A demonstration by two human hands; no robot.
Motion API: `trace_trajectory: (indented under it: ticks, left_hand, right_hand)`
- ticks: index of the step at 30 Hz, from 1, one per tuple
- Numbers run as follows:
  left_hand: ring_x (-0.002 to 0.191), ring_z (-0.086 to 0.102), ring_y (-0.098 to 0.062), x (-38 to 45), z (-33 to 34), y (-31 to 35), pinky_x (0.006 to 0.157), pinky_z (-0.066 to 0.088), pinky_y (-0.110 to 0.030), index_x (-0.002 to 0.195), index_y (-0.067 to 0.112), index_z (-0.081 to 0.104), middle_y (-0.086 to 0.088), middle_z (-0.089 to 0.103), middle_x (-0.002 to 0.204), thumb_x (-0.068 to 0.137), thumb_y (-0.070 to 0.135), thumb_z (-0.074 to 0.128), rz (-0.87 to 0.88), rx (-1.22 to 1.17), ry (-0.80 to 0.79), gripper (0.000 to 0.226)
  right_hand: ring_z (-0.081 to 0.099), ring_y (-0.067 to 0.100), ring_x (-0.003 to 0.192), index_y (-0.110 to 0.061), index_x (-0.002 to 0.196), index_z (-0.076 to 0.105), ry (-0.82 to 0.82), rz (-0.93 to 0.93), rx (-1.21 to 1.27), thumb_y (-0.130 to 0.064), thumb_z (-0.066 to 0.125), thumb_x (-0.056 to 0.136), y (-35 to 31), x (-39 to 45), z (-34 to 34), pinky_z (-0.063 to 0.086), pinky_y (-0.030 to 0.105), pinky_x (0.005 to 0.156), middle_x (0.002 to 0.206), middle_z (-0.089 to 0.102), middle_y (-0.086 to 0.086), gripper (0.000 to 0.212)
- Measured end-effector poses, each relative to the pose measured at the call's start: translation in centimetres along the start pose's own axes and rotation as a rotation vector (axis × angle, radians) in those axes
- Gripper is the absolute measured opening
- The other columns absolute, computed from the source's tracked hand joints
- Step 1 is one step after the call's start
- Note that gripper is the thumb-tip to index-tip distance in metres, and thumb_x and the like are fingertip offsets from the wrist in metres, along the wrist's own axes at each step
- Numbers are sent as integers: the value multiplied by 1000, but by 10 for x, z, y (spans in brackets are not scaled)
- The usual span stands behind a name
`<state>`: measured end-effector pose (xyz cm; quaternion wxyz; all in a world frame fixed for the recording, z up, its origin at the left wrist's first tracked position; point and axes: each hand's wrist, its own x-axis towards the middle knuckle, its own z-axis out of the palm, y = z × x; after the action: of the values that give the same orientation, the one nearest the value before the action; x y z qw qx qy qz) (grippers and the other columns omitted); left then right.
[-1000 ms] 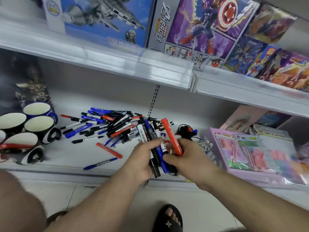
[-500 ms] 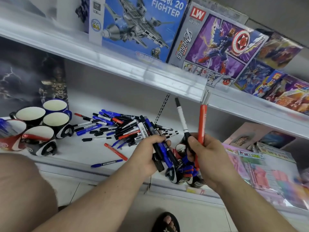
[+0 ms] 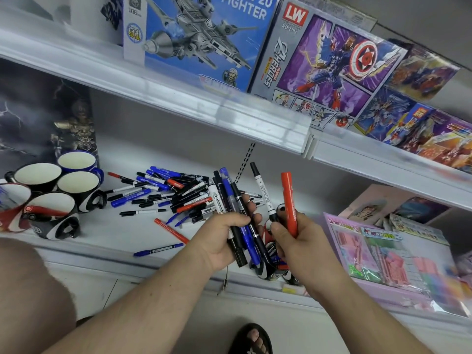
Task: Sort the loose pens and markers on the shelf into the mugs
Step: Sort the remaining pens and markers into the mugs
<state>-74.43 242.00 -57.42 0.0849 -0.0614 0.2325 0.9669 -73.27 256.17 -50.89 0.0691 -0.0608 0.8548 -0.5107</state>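
right grip (image 3: 293, 238) holds red marker (image 3: 289, 203) below "lw" box (image 3: 319, 62).

Bright even light; wide-angle bowing; right edge blurred.

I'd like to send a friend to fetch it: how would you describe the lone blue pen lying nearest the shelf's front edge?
Find the lower white shelf, with its heap of pens right of the mugs. In front of the heap, near the edge, lies the blue pen, alone. The red pen behind it is its only close neighbour.
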Motion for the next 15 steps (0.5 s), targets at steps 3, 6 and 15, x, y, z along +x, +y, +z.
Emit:
trace_trajectory:
  ticks: [3,6,15]
  left_hand:
    - [69,68,-20,1,1,-3,76,54,-38,98,8,65,-6,67,80,72,-11,48,-36,51,-6,36]
    - [70,65,-26,0,3,-2,71,57,-36,88,3,64,-13,64,78,85,-7,43,-98,126,38,24]
    - [62,63,-19,5,5,-2,69,53,-34,89,17,63,-5,62,70,89,-3,50,35,-29,157,24]
  right_hand:
    - [42,15,51,-19,87,61,17,-35,-83,-19,59,97,7,2,2,40,29,50,62,51,5,10]
    - [37,6,46,-18,85,56,9,-70,-186,-24,60,96,17,2,6,38,21,48,57,43,-7,14]
    - [49,9,47,-18,93,53,0,-11,-169,-28,57,98,27,4,5,41,23,47,66,63,5,12]
